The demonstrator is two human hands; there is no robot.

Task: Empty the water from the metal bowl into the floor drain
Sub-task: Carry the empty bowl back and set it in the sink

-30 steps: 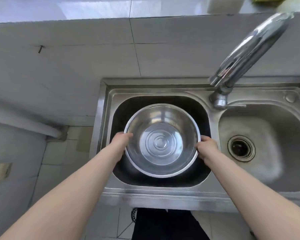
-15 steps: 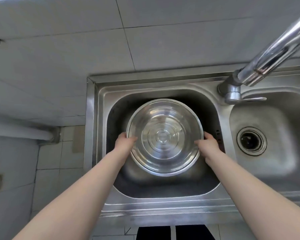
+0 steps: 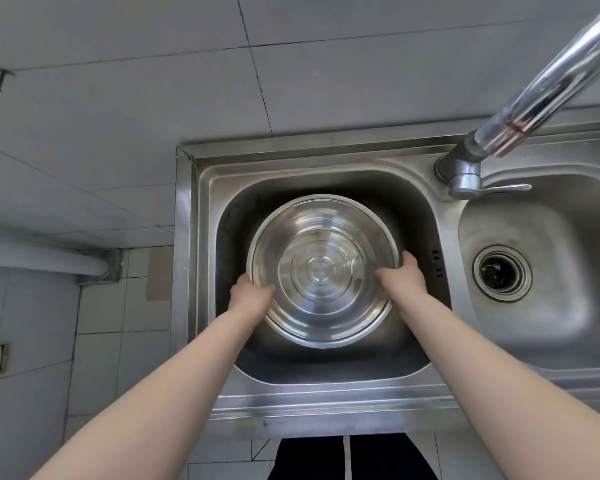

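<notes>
A round metal bowl (image 3: 321, 270) with ringed bottom sits in the left basin of a steel double sink (image 3: 205, 181). My left hand (image 3: 248, 294) grips its left rim, thumb over the edge. My right hand (image 3: 404, 277) grips the right rim, thumb inside the bowl. The bowl looks level; clear water in it is hard to make out. No floor drain is in view.
A chrome faucet (image 3: 541, 88) reaches over from the right, its base between the basins. The right basin has a round strainer drain (image 3: 501, 273). Tiled wall behind; tiled floor (image 3: 97, 306) and a white pipe (image 3: 42, 259) lie to the left of the sink.
The view has moved closer and to the right over the sink. Both hands keep hold of the bowl's rim; my right thumb has slid further inside the bowl.
</notes>
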